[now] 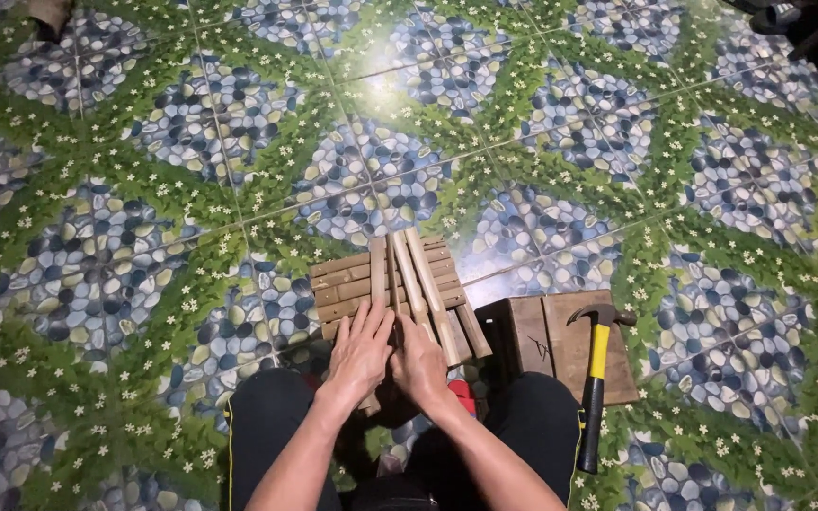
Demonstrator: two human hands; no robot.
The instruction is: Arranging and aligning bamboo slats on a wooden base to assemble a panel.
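My left hand [360, 352] lies flat with fingers stretched on the loose light-brown wooden sticks [416, 284], and my right hand [420, 364] is curled around their near ends. The sticks rest on a small slatted wooden panel [343, 279] on the floor tiles with pebble and leaf pattern [144, 189], in front of my knees. A claw hammer with yellow and black handle [596, 378] lies on a dark wooden board [532, 331] at my right, apart from both hands.
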